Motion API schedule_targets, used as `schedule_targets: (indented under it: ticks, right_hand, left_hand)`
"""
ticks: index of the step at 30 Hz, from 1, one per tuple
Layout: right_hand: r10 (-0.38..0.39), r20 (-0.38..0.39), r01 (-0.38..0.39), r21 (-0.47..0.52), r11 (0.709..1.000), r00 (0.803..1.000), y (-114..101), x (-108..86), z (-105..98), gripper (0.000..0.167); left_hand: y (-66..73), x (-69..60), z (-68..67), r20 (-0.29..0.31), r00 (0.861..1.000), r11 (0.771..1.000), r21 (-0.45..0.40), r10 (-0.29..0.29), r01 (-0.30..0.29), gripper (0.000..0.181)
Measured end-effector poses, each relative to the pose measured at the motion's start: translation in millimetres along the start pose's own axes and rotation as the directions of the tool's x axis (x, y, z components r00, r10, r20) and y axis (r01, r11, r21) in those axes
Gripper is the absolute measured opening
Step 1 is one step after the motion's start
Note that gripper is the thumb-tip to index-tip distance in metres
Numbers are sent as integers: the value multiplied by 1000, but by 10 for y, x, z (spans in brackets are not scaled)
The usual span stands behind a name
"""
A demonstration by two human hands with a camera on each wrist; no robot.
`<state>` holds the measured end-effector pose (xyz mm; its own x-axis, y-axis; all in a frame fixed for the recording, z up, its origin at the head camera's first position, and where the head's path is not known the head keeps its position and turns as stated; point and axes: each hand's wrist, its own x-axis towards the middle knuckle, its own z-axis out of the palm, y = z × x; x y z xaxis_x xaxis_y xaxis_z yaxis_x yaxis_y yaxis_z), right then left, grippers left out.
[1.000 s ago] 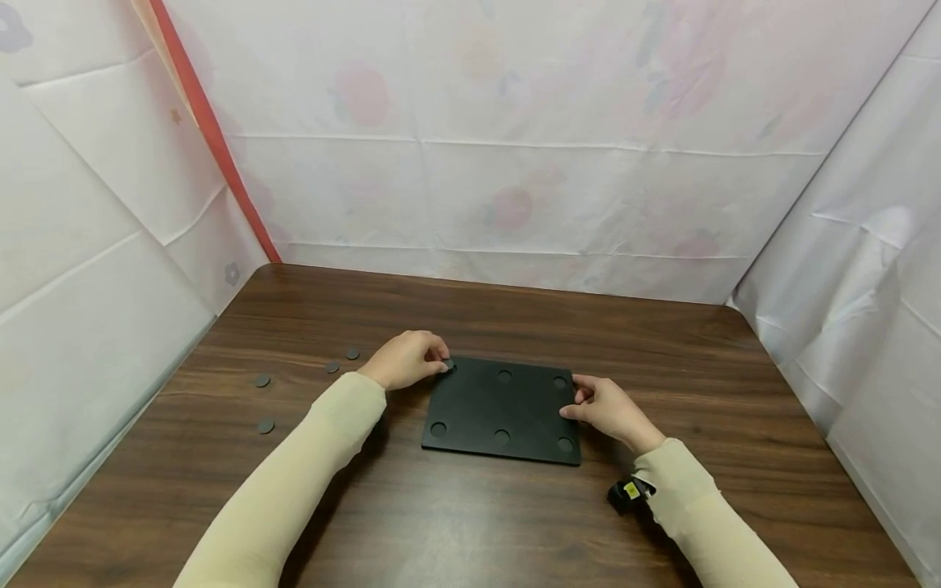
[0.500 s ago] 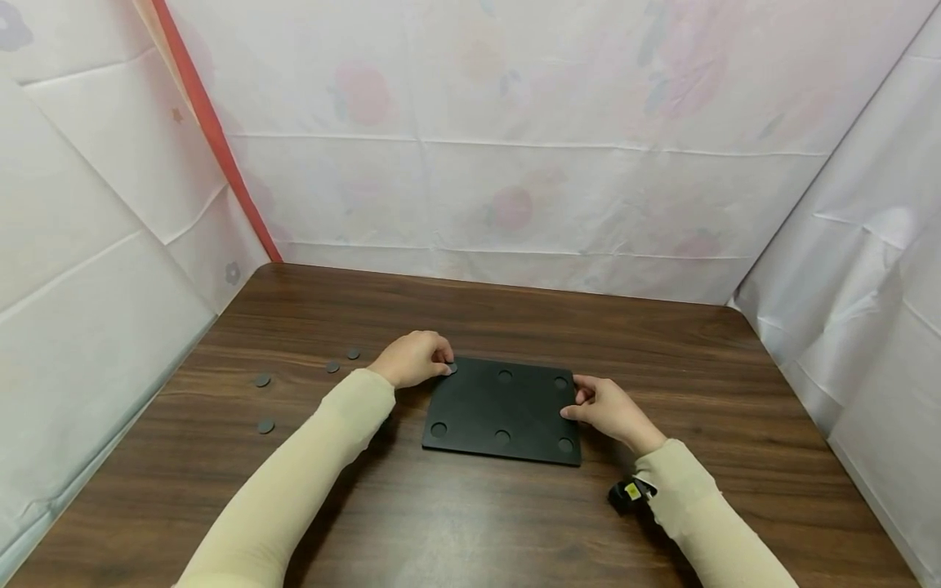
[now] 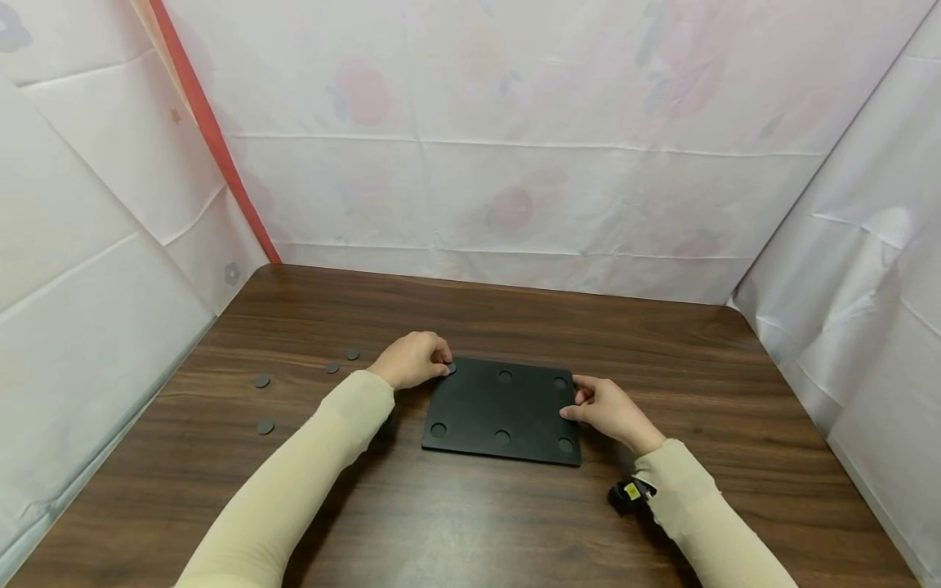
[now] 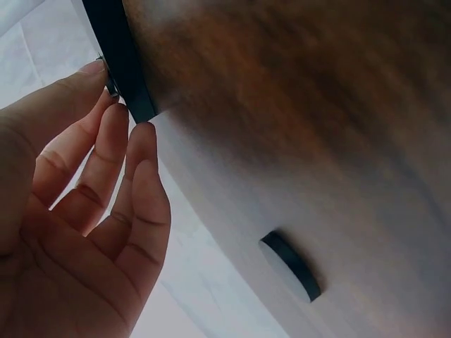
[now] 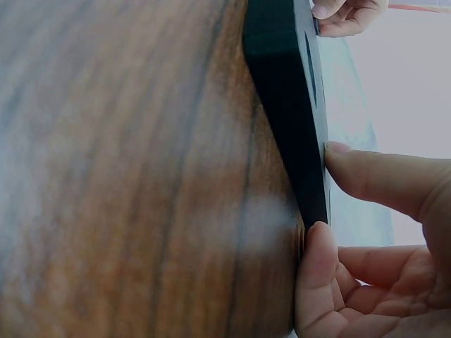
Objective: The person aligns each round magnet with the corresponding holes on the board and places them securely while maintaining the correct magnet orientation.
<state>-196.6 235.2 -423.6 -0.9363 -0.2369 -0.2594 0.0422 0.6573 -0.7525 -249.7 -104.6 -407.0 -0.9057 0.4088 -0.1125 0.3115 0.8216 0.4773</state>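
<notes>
A black board (image 3: 507,408) with round recesses lies flat on the wooden table. At its far left corner my left hand (image 3: 412,359) pinches a small dark disc (image 3: 452,368) between thumb and fingers, over or in the corner recess; how deep it sits cannot be told. In the left wrist view the left hand's thumb (image 4: 70,91) presses the disc's edge against the board (image 4: 123,63). The right hand (image 3: 608,412) holds the board's right edge, its thumb on top. The right wrist view shows that thumb (image 5: 380,179) on the board (image 5: 282,91) and a finger at its side.
Several grey discs lie left of the board, among them one disc (image 3: 265,426) nearest the front and another (image 3: 353,354) farthest back. A black device with a yellow mark (image 3: 628,493) is at the right wrist. White cloth (image 3: 478,163) hangs behind the table (image 3: 456,523).
Over the last second the left hand has shifted slightly right, and the disc under its fingers has moved onto the board's corner recess. The right hand and board look unmoved.
</notes>
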Motion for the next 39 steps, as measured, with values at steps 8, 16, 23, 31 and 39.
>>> schedule_targets:
  ticks: [8, 16, 23, 31, 39]
  right_hand:
    - [2, -5, -2, 5, 1000, 1000, -3, 6, -3, 74]
    - [-2, 1, 2, -5, 1000, 1000, -2, 21, -5, 74]
    - [-2, 3, 2, 0, 1000, 1000, -10, 20, -5, 74]
    - [-15, -1, 15, -16, 1000, 1000, -12, 11, -16, 72]
    - [-15, 1, 15, -22, 1000, 1000, -11, -1, -31, 71]
  left_hand:
    - [12, -15, -11, -2, 1000, 1000, -1, 16, -16, 17]
    - [-14, -6, -6, 0, 1000, 1000, 1, 23, -23, 16]
    - [-57, -2, -3, -47, 998, 999, 7, 40, -40, 14]
    - [-142, -159, -152, -195, 981, 985, -162, 23, -55, 24]
    - [-316, -436, -318, -245, 970, 991, -132, -3, -31, 20]
